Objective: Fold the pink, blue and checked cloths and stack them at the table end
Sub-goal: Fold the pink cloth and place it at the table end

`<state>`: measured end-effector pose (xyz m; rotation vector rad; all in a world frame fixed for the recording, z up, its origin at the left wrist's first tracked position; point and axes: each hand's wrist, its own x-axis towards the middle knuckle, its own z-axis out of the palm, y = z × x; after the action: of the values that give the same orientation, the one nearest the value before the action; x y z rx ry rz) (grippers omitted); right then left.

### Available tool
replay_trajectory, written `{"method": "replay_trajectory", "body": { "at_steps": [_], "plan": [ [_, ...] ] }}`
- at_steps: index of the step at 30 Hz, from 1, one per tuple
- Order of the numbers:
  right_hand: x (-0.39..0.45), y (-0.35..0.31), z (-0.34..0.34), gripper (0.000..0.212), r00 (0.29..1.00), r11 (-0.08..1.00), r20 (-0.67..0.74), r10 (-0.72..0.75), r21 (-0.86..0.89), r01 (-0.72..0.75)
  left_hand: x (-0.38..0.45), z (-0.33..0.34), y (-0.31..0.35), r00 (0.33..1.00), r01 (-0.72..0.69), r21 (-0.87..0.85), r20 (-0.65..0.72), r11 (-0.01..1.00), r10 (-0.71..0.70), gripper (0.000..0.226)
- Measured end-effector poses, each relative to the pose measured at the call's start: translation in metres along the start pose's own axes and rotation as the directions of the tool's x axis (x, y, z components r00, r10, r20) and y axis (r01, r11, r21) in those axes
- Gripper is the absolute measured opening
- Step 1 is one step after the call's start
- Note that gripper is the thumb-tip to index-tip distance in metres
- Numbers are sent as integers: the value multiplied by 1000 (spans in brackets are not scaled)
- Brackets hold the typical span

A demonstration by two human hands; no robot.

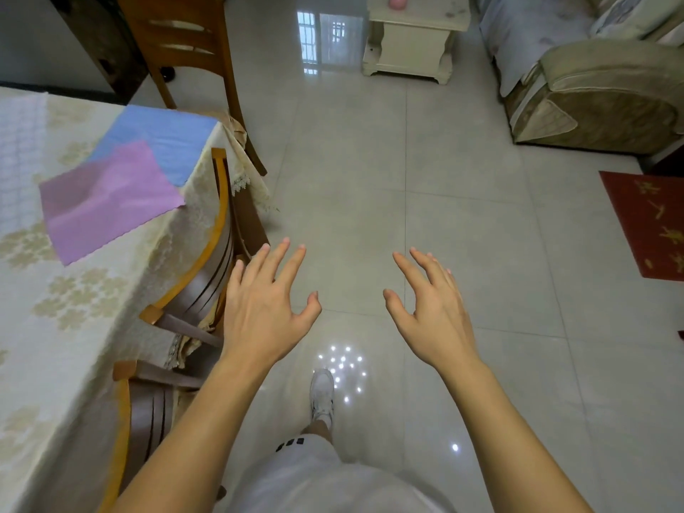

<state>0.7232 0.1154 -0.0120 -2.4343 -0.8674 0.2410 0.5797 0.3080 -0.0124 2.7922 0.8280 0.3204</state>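
Observation:
A pink cloth [107,201] lies unfolded and slightly rumpled on the table [55,327] at the left, overlapping the near corner of a blue cloth [159,142] spread flat near the table's far corner. No checked cloth shows in this view. My left hand [264,309] hovers open over the floor beside a chair, to the right of the table edge. My right hand [433,309] is held out open over the floor tiles, farther right. Neither hand touches a cloth.
Two wooden chairs [207,261] are tucked against the table's right side, and another chair [188,57] stands at its far end. A cream side cabinet [411,42] and a sofa [599,87] stand across the tiled floor. A red mat [651,224] lies at the right. My foot [322,394] is below.

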Motion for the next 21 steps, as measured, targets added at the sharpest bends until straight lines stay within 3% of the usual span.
{"method": "replay_trajectory", "body": {
  "at_steps": [11,21],
  "plan": [
    [123,-39,17,61,999,999,-40,-6,-41,4,117,6,-46,1000,-30,-1,-9,1000,30,71],
    [202,-35,17,61,1000,998,-22,5,-64,-6,202,23,-53,1000,-17,-28,3,999,17,69]
  ]
}}
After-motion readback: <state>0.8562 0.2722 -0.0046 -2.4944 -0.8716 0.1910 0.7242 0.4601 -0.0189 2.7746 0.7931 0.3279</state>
